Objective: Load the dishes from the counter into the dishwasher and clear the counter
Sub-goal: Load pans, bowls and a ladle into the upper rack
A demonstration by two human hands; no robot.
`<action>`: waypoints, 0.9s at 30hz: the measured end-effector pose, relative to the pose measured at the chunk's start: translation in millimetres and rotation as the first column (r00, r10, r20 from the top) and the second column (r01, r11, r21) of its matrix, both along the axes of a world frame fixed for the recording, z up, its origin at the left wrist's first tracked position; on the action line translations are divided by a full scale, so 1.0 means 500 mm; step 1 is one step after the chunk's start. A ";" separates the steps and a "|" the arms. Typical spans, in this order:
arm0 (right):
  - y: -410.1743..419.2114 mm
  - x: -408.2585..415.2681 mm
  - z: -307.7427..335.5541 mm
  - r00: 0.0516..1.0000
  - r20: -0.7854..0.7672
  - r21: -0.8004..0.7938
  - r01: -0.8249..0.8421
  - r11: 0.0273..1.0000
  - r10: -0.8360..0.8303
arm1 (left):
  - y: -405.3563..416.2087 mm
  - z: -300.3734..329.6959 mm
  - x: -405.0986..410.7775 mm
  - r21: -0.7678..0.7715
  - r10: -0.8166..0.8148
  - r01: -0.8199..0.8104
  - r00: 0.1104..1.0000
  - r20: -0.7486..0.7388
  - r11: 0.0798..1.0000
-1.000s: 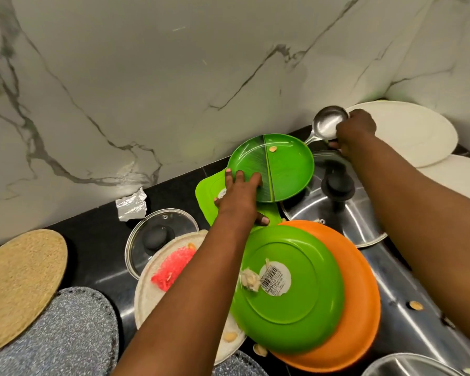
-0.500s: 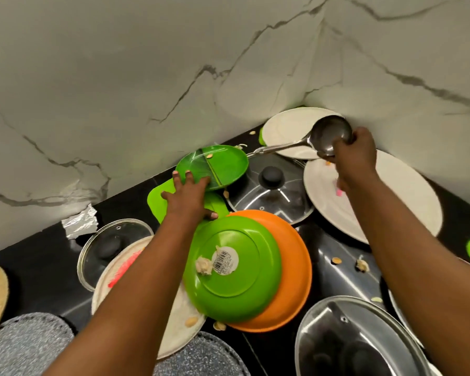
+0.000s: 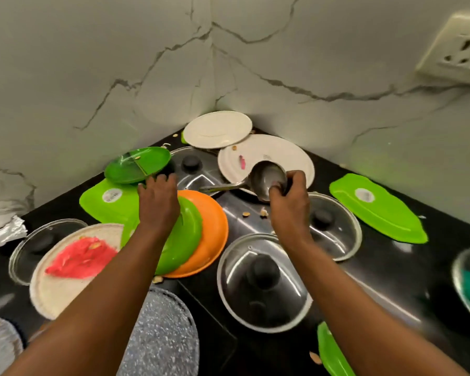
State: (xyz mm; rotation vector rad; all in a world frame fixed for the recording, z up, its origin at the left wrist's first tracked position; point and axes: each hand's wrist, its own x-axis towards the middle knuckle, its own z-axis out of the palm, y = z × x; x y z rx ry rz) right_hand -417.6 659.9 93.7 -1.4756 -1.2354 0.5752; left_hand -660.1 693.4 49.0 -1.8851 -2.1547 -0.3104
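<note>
The steel ladle (image 3: 266, 180) hangs above the black counter (image 3: 385, 267) – its bowl pinched by the right hand (image 3: 289, 202), handle pointing left over a glass lid (image 3: 198, 169); the left hand (image 3: 158, 199) grips the near rim of the round green plate (image 3: 136, 165), tilted over a leaf-shaped green tray (image 3: 111, 199); just beside lie stacked green and orange plates (image 3: 212, 232).

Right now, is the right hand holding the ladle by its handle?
No. The right hand grips the ladle by its bowl; the handle sticks out free toward the left.
</note>
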 end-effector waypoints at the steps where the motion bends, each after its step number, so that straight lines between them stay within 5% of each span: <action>1: -0.030 0.019 0.001 1.000 0.000 0.020 0.009 1.000 -0.009 | -0.022 0.003 0.027 0.002 -0.006 0.006 1.000 0.004 1.000; 12: -0.424 0.247 -0.003 0.991 0.046 0.129 0.120 0.984 -0.126 | -0.386 0.007 0.272 0.024 -0.094 0.094 0.996 0.000 0.995; 17: -0.575 0.305 -0.016 0.944 0.030 0.213 0.314 0.925 -0.328 | -0.538 -0.015 0.361 0.042 -0.193 0.190 0.979 0.063 0.981; 27: -0.920 0.405 -0.050 0.889 0.029 0.258 0.436 0.863 -0.457 | -0.778 -0.037 0.473 -0.004 -0.415 0.417 0.906 0.079 0.909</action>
